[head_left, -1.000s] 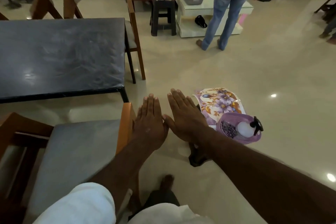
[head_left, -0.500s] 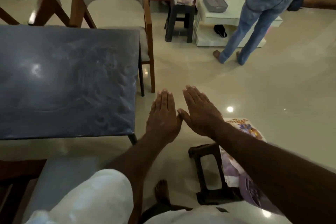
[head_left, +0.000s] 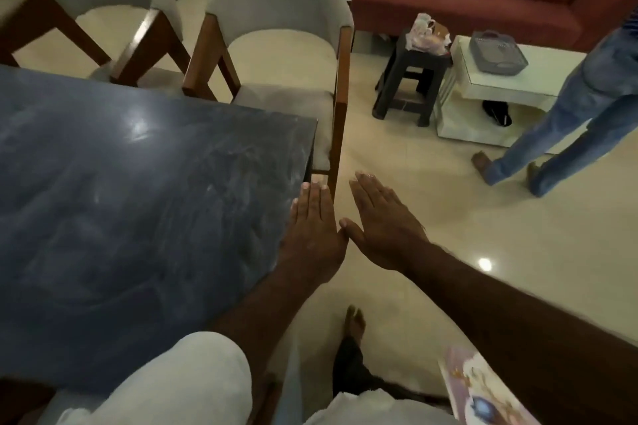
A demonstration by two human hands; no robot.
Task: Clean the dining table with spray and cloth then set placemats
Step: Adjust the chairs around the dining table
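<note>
While both arms reach forward, the left hand (head_left: 312, 238) and right hand (head_left: 383, 228) are flat, palms down, fingers straight and together, holding nothing; their thumbs touch. The left hand is over the right edge of the dark, streaked table (head_left: 138, 217), the right hand over the floor just beside it. A floral placemat (head_left: 483, 386) shows near right, partly hidden by the right forearm. 2 chairs (head_left: 286, 55) stand at the table's far side.

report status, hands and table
Left hand, right hand flat, open, empty. Dining table streaky, no placemats on it. Spray, cloth not in view. Chair tucked at far corner.
</note>
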